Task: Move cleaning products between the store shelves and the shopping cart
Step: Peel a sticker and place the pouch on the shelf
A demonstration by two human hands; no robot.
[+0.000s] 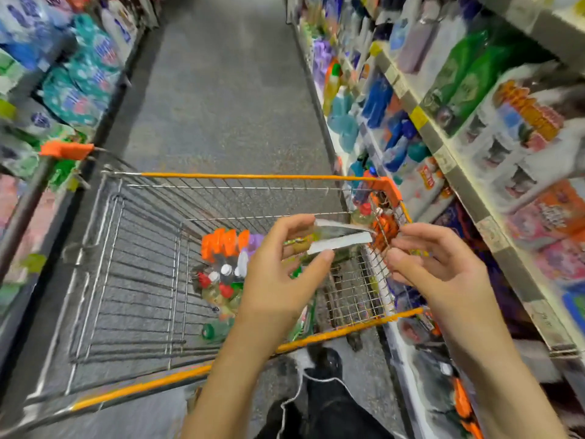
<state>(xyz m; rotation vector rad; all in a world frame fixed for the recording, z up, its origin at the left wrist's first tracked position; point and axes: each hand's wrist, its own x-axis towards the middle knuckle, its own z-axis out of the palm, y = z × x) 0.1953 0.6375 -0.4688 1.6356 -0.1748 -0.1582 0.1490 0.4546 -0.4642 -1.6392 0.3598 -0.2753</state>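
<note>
Fingers point(320, 259) of left hand point(278, 280) pinching clear packet point(340, 237), bottles point(225, 245) in cart point(253, 176)

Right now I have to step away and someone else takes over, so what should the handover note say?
The left hand pinches a small clear packet between thumb and fingers, over the right side of the cart.
The right hand is beside it with its fingers curled; blur hides whether it holds anything.
The cart stands in the aisle, close to the right shelves.
Done: bottles with orange, white and red caps lie heaped in the cart's near right part.
Left: the packet is in neither cart nor shelves, so it has yet to be set down.
</note>
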